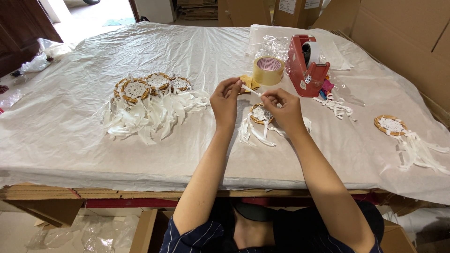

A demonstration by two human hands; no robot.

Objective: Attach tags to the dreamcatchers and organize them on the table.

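My left hand (225, 100) and right hand (284, 107) each pinch one end of a white strip (251, 90), taut above the dreamcatcher (260, 114); tape roll (268, 70) at 12 o'clock, within reach.

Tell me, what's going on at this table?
A person sits at a table covered in a white sheet. The left hand and right hand pinch a small white strip between them, just above a small dreamcatcher with white feathers. A cluster of similar dreamcatchers lies to the left, another one to the right. A tape roll and red tape dispenser stand beyond.
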